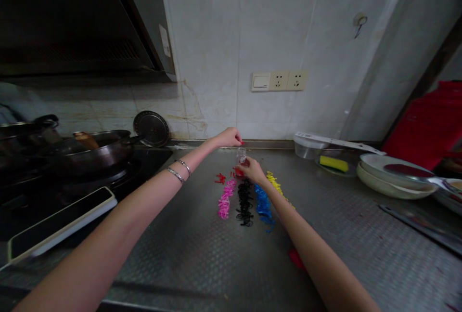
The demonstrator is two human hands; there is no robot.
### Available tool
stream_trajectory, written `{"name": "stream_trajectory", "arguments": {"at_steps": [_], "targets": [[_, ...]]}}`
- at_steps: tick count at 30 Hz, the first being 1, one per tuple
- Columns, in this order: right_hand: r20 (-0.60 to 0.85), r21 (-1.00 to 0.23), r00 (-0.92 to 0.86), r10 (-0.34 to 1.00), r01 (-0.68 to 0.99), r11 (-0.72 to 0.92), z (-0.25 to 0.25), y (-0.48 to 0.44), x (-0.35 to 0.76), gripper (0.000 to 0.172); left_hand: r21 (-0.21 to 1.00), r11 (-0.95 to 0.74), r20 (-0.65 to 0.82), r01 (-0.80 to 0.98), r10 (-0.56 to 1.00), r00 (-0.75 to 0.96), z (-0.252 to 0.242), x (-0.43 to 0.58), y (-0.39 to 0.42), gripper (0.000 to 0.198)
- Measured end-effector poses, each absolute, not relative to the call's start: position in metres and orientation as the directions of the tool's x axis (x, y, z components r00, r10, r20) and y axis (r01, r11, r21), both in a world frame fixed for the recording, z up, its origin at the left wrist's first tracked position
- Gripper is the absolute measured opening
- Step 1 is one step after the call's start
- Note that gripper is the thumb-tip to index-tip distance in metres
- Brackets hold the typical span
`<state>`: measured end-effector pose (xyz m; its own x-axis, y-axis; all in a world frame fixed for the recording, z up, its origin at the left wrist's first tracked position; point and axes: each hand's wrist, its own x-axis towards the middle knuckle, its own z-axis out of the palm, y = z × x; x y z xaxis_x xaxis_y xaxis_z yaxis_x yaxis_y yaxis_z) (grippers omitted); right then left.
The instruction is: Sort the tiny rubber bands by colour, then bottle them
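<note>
My left hand point(229, 137) is closed in a pinch on a small red rubber band point(242, 143), just above the mouth of a clear jar point(241, 154). The fingers of my right hand point(254, 170) wrap round the jar's lower part, where red shows through. Close by on the metal counter lie a few loose red bands point(220, 178). Rows of small rubber bands run towards me: pink bands point(226, 199), black bands point(245, 203), blue bands point(263, 203) and yellow bands point(275, 183), the last partly hidden by my right forearm.
A pan point(97, 153) stands on the stove at left, with a white-edged flat device point(61, 223) near its front. At right are a clear tub point(308, 147), a yellow sponge point(334, 163), stacked bowls point(395, 182) and a knife point(418, 227). A tiled wall point(216, 61) rises behind the counter.
</note>
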<state>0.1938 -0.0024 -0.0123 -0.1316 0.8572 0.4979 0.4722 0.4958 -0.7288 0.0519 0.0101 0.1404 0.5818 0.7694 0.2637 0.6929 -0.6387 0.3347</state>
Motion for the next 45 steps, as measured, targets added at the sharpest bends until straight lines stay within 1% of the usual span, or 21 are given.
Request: {"name": "stream_trajectory", "arguments": {"at_steps": [5,8,13,19,21,23,25,26,27,29,31,33,35,41,45], "targets": [[0.479,-0.744,-0.137,0.867,0.46,0.484,-0.013,0.0,0.193,0.024,0.239,-0.659,0.178,0.713,0.752,0.635,0.137,0.064,0.017,0.019],[0.471,-0.75,-0.137,0.871,0.458,0.477,-0.014,0.001,0.194,0.025,0.21,-0.655,0.134,0.726,0.754,0.643,0.137,0.069,0.018,0.018],[0.468,-0.755,-0.138,0.873,0.452,0.476,-0.014,0.001,0.194,0.025,0.227,-0.635,0.075,0.738,0.767,0.637,0.14,0.072,0.018,0.016],[0.457,-0.752,-0.145,0.877,0.464,0.469,-0.011,-0.002,0.195,0.025,0.251,-0.641,0.079,0.725,0.76,0.645,0.147,0.071,0.013,0.014],[0.46,-0.748,-0.131,0.878,0.477,0.462,-0.011,-0.002,0.194,0.025,0.274,-0.637,0.109,0.72,0.765,0.635,0.147,0.067,0.011,0.014],[0.464,-0.743,-0.124,0.877,0.485,0.461,-0.011,-0.002,0.194,0.024,0.3,-0.627,0.208,0.718,0.778,0.593,0.142,0.06,0.01,0.019],[0.468,-0.74,-0.128,0.874,0.485,0.467,-0.012,-0.001,0.194,0.024,0.34,-0.599,0.327,0.725,0.798,0.506,0.13,0.05,0.009,0.026],[0.469,-0.74,-0.133,0.873,0.48,0.471,-0.013,0.0,0.194,0.024,0.368,-0.565,0.357,0.739,0.819,0.449,0.121,0.044,0.008,0.027],[0.47,-0.741,-0.137,0.872,0.475,0.474,-0.013,0.0,0.194,0.025,0.397,-0.527,0.355,0.751,0.843,0.404,0.109,0.038,0.008,0.027],[0.471,-0.746,-0.137,0.872,0.465,0.476,-0.013,0.0,0.194,0.026,0.424,-0.448,0.285,0.787,0.891,0.353,0.084,0.028,0.007,0.023],[0.471,-0.751,-0.131,0.872,0.46,0.474,-0.013,0.0,0.194,0.027,0.404,-0.398,0.154,0.824,0.917,0.367,0.058,0.021,0.007,0.019],[0.471,-0.752,-0.127,0.873,0.46,0.472,-0.012,-0.001,0.194,0.026,0.401,-0.354,0.04,0.845,0.928,0.37,0.037,0.017,0.006,0.02],[0.469,-0.755,-0.126,0.874,0.457,0.471,-0.012,-0.002,0.193,0.025,0.4,-0.341,-0.021,0.851,0.925,0.38,0.023,0.017,0.005,0.022],[0.467,-0.773,-0.146,0.872,0.412,0.482,-0.017,0.003,0.194,0.027,0.352,-0.29,-0.031,0.89,0.947,0.321,0.018,0.027,0.002,0.033],[0.457,-0.774,-0.156,0.876,0.415,0.478,-0.02,0.007,0.195,0.03,0.383,-0.291,-0.04,0.877,0.943,0.33,0.017,0.031,0.005,0.033]]}}
